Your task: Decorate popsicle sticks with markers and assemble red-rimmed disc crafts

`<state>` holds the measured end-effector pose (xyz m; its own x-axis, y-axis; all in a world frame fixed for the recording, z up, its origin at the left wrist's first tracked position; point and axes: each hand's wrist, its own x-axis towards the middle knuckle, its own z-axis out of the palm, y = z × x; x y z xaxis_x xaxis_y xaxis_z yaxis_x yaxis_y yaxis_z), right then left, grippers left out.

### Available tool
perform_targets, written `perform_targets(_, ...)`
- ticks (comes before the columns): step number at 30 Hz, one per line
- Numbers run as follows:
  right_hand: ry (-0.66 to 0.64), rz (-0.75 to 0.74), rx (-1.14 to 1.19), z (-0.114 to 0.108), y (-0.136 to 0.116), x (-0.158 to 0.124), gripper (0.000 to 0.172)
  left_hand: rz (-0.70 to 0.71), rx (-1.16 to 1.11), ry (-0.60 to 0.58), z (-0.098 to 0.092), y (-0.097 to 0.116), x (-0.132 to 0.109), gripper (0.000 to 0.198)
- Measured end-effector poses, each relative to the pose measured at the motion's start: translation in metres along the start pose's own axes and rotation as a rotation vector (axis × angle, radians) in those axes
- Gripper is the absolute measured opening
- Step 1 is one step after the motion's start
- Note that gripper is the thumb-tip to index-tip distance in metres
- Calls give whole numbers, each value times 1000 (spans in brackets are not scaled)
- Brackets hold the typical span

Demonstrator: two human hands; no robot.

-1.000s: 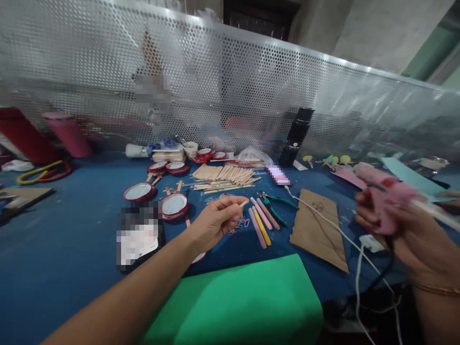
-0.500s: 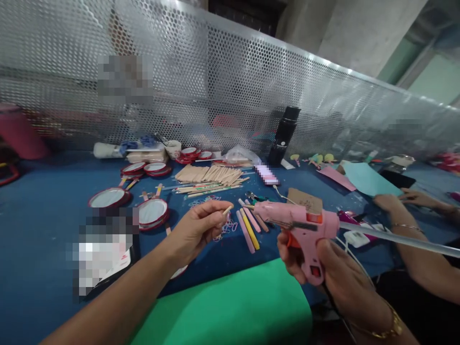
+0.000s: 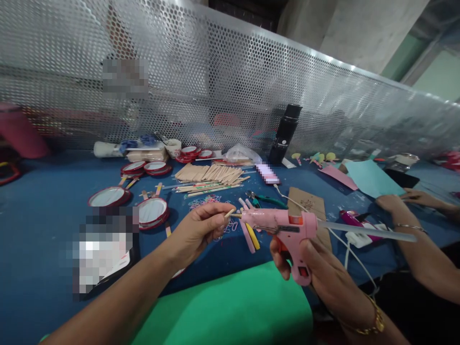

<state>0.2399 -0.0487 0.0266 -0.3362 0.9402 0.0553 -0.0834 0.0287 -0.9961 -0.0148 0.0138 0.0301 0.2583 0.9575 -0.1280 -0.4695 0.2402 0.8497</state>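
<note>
Leftward since half a second ago, the glue gun (image 3: 268, 219) has shifted across the middle of the frame, bringing its nozzle (image 3: 236, 215) up to the stick (image 3: 229, 213), while the left hand (image 3: 204, 225) has stayed nearly where it was. That hand's thumb and forefinger are pinched together on the stick, which sits just right of centre in the frame; whether the nozzle touches it, I cannot tell. At lower right, the right hand (image 3: 319, 268) is wrapped round the gun's grip, with fingers near the orange trigger (image 3: 283, 245). A translucent glue rod (image 3: 373, 231) sticks out of the gun's back, towards the right edge. Behind and below the nozzle lie coloured tubes (image 3: 253, 237), with pliers (image 3: 268, 200) beyond them. Small loops (image 3: 206, 202) are scattered behind the left hand, and wooden sticks (image 3: 208, 175) lie in a pile further up. Left of centre, red-rimmed discs (image 3: 152, 212) rest on the blue table (image 3: 53, 201). A green sheet (image 3: 237, 306) spreads over the bottom middle. At right, another person's hand (image 3: 390, 203) is at the edge of a light-blue sheet (image 3: 375, 178).
</note>
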Motion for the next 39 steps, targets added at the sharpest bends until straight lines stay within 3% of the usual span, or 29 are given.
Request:
perform_targets(26,32,41,-27,6,-8,5,52,12,14,-27,-3,-2,1,36)
perform_targets(39,65,61,-11,5,-10,7,52,7,-4,-25,-3,-1,0,42)
